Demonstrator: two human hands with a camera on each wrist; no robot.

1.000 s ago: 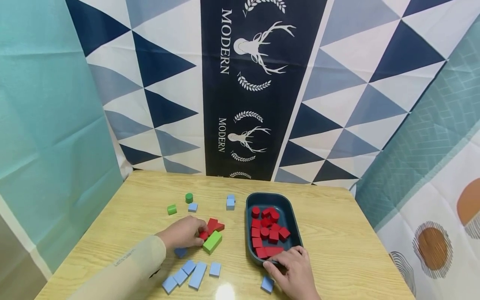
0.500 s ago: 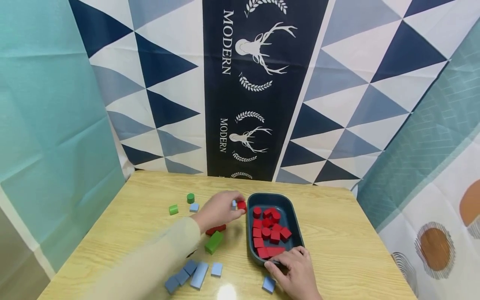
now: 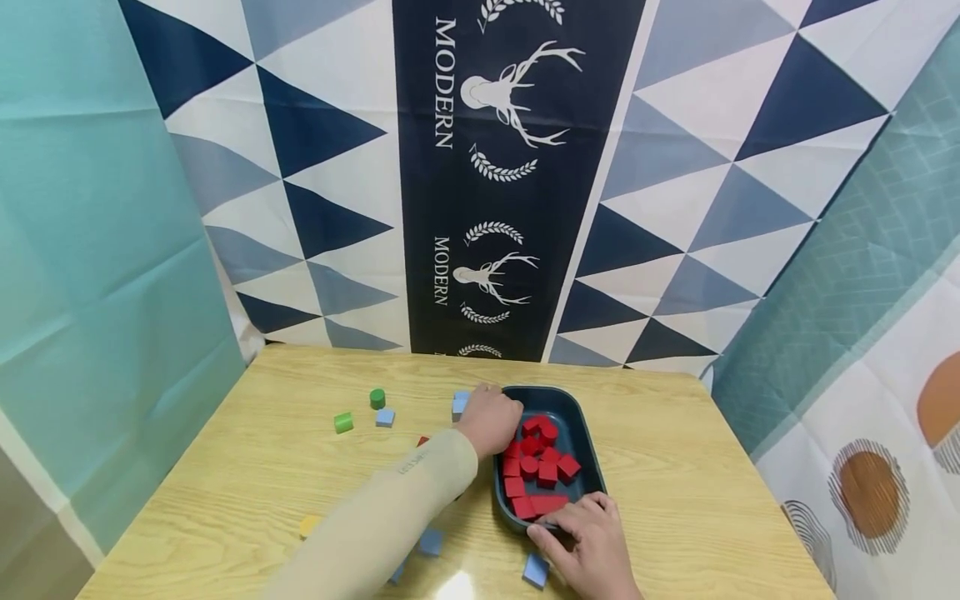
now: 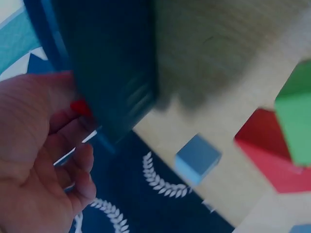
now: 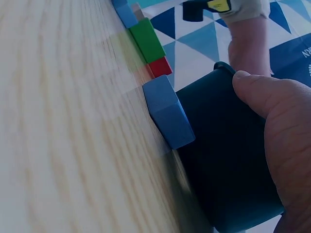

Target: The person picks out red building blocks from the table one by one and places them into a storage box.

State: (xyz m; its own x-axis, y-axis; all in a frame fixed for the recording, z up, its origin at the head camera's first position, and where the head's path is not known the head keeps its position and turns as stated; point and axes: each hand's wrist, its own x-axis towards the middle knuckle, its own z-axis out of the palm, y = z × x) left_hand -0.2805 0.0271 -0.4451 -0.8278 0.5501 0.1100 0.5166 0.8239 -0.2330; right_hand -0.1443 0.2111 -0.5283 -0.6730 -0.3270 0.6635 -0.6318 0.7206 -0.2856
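Observation:
A dark teal tray (image 3: pixel 568 427) on the table holds several red blocks (image 3: pixel 547 473). My left hand (image 3: pixel 491 419) is over its far left rim in the head view. The left wrist view shows a small red block (image 4: pixel 80 108) pinched in that hand's fingers, mostly hidden by the tray wall and fingers. My right hand (image 3: pixel 588 542) grips the tray's near rim, its thumb on the rim in the right wrist view. A blue block (image 3: pixel 536 571) lies beside the tray, just below the right thumb.
Light blue blocks (image 3: pixel 461 407) stand left of the tray's far end. Farther left are a green cylinder (image 3: pixel 378 399), a light green block (image 3: pixel 343 422) and a light blue block (image 3: pixel 385 417). My left sleeve covers other blocks; a green block (image 4: pixel 296 116) shows in the left wrist view.
My left hand has picked up a red piece from the left of the table and carried it rightward to the tray's far left rim. The right hand stays on the near rim.

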